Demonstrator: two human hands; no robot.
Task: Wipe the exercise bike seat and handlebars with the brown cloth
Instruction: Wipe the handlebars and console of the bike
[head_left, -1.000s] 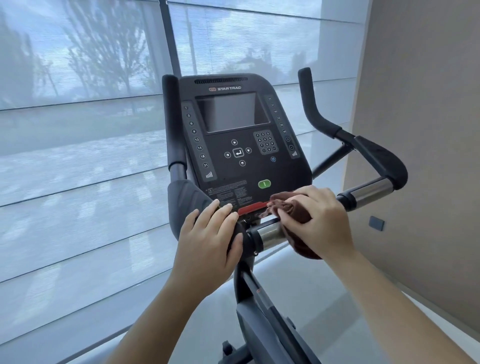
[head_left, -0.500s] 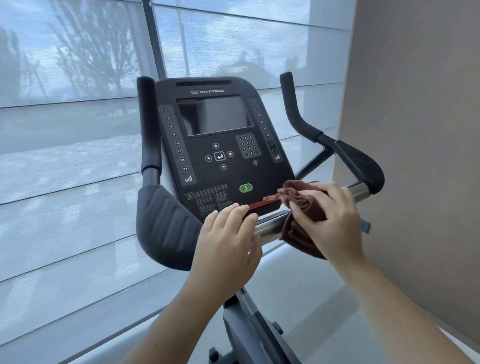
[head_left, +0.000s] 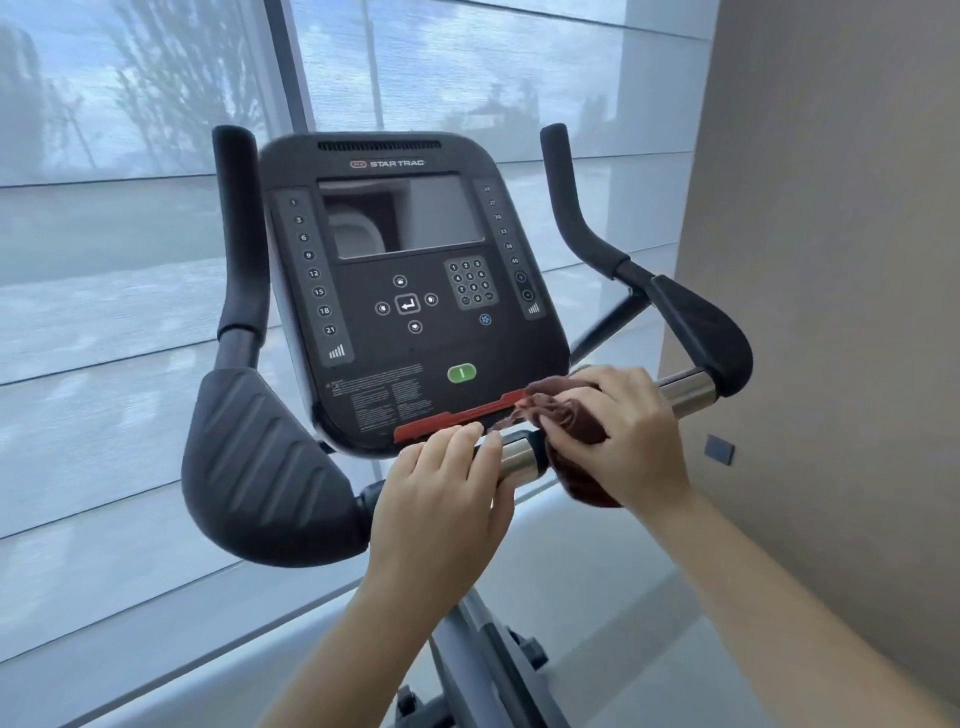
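The exercise bike's black handlebars (head_left: 270, 473) frame a black console (head_left: 410, 291). A chrome bar (head_left: 519, 460) runs across below the console. My right hand (head_left: 628, 431) is shut on the brown cloth (head_left: 576, 415), which is wrapped over the right stretch of that chrome bar. My left hand (head_left: 441, 504) grips the bar at its middle, just left of the cloth. The right handlebar pad (head_left: 706, 332) lies beyond my right hand. The bike seat is out of view.
A large window with a translucent blind (head_left: 104, 312) fills the left and back. A beige wall (head_left: 831, 260) stands close on the right, with a small dark plate (head_left: 719, 449) on it. The bike's grey frame (head_left: 478, 649) drops below my hands.
The view has shifted so the bike sits further right than half a second ago. My right hand with the cloth slid rightwards along the chrome bar, then back slightly. My left hand kept its grip at the middle.
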